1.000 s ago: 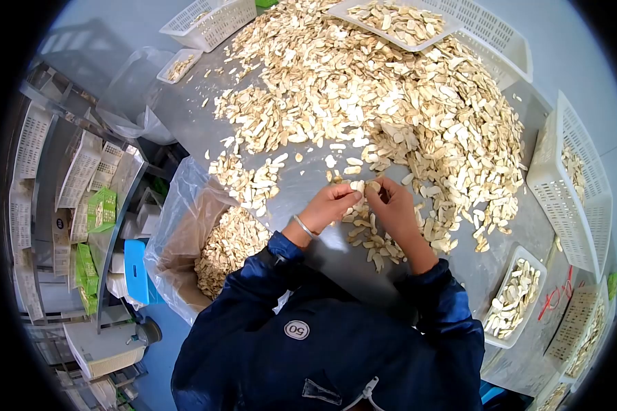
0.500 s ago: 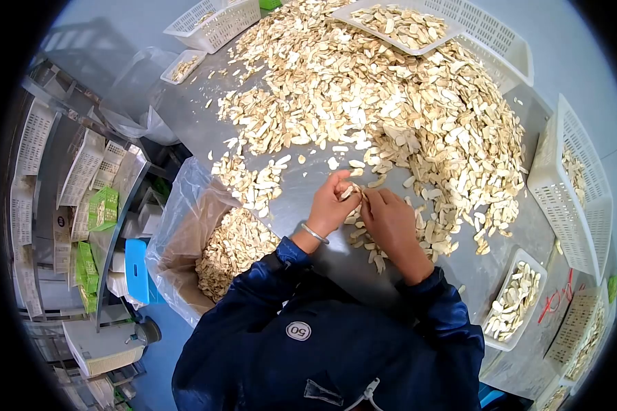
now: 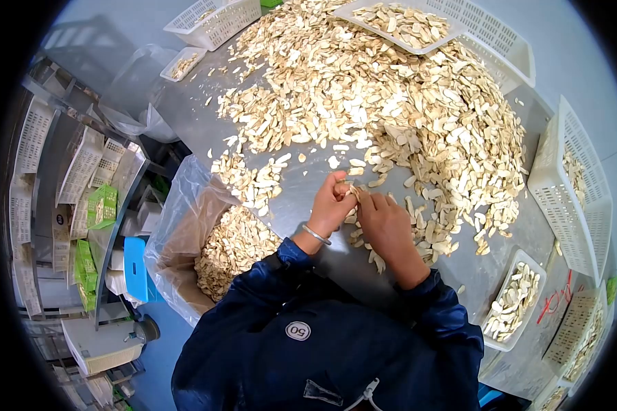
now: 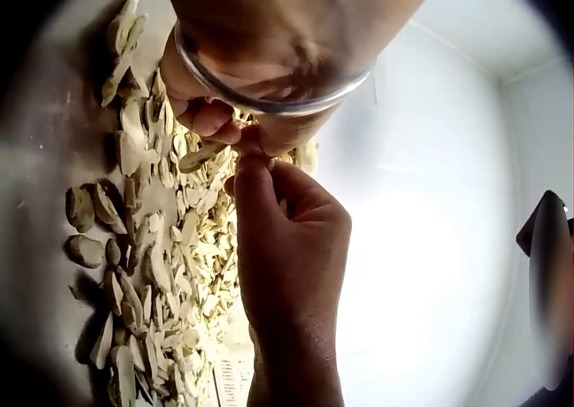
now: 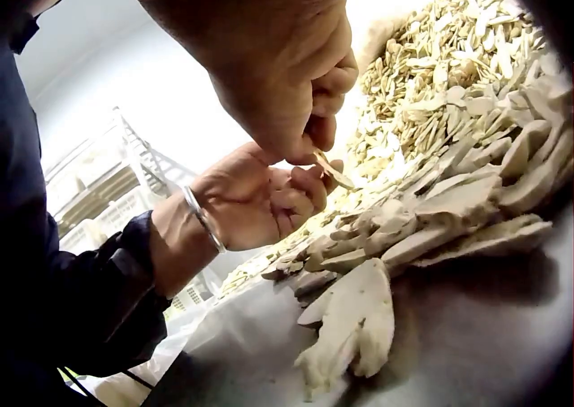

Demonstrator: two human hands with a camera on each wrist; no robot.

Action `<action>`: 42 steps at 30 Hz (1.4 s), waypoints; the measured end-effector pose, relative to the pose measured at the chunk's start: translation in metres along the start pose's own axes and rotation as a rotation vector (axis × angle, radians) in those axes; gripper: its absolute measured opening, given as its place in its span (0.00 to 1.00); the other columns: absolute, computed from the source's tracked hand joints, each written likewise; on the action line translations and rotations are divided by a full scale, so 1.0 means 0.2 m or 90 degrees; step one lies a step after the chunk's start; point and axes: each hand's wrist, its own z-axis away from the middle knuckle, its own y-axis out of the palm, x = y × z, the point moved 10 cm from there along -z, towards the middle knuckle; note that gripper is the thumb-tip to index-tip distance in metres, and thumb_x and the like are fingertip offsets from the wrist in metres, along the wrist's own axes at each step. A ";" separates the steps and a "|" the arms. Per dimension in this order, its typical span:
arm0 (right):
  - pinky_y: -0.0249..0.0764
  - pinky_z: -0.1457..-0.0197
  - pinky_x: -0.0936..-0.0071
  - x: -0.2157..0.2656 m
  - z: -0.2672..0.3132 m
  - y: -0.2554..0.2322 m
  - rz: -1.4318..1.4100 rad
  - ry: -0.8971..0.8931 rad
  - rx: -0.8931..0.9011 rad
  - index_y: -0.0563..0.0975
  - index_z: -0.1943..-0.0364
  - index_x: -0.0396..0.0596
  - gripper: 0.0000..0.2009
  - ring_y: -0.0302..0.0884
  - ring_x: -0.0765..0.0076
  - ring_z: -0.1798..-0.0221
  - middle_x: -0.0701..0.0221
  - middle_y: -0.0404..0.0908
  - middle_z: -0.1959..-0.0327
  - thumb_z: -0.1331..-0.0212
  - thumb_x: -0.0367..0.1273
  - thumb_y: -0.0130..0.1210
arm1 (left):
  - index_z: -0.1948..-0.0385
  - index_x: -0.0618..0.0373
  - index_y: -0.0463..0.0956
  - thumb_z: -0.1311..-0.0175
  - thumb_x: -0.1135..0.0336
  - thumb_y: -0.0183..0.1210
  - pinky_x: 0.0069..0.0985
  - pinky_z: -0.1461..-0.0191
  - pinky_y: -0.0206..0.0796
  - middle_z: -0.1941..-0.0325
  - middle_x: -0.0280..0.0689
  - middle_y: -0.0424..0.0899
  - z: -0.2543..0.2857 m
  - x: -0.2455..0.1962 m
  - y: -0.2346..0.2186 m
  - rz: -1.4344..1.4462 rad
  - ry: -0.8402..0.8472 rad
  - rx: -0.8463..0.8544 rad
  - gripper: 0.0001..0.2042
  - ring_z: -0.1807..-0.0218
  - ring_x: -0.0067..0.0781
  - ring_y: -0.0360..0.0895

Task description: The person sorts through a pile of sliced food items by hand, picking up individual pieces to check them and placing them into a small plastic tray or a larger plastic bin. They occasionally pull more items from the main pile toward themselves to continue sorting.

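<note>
Pale dried slices [image 3: 363,96] lie in a wide heap on the metal table [image 3: 301,185]. The left hand [image 3: 328,207], with a bangle at its wrist, curls its fingers round a slice just in front of the heap. Against it, fingertips touching, the right hand [image 3: 387,229] pinches at the same spot. Between the hands a slice [image 5: 334,170] shows in the right wrist view, and a slice [image 4: 199,156] juts out by the left fingers in the left wrist view. How much of it each hand covers cannot be told.
A plastic-lined box [image 3: 178,240] of slices stands left of the body. A small white tray [image 3: 487,322], red-handled scissors [image 3: 557,299] and white baskets [image 3: 562,198] are at the right. Another tray [image 3: 418,50] rests on the heap; shelving [image 3: 110,240] stands at far left.
Over the last second the hands have come together, the left fingers curling more round a slice. Since half a second ago the right hand has shifted only slightly.
</note>
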 end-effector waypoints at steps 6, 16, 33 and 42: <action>0.79 0.67 0.63 -0.23 -0.02 -0.05 -0.140 0.201 -0.005 0.79 0.53 0.47 0.10 0.83 0.57 0.68 0.65 0.82 0.71 0.36 0.34 0.58 | 0.39 0.59 0.67 0.31 0.79 0.55 0.12 0.73 0.59 0.55 0.40 0.85 0.04 0.01 0.03 0.181 -0.131 0.063 0.19 0.71 0.13 0.70; 0.78 0.63 0.61 -0.48 0.19 0.02 -0.436 0.413 0.094 0.84 0.55 0.43 0.10 0.85 0.51 0.69 0.56 0.86 0.69 0.33 0.32 0.56 | 0.46 0.60 0.76 0.26 0.74 0.54 0.11 0.74 0.58 0.54 0.39 0.84 0.08 0.05 0.03 0.282 -0.223 0.078 0.11 0.71 0.13 0.65; 0.79 0.62 0.57 -0.26 0.33 0.18 -0.167 0.260 0.221 0.82 0.64 0.47 0.11 0.83 0.51 0.65 0.62 0.81 0.70 0.42 0.40 0.63 | 0.57 0.54 0.75 0.27 0.64 0.57 0.17 0.73 0.63 0.72 0.26 0.76 0.12 -0.06 -0.04 0.109 -0.227 0.009 0.06 0.74 0.17 0.71; 0.76 0.65 0.69 -0.44 0.42 0.22 -0.537 0.465 0.201 0.83 0.57 0.40 0.12 0.81 0.58 0.74 0.59 0.83 0.76 0.38 0.34 0.59 | 0.61 0.55 0.84 0.31 0.63 0.61 0.27 0.67 0.69 0.70 0.35 0.86 0.17 -0.06 0.06 -0.382 -0.046 0.216 0.07 0.72 0.30 0.80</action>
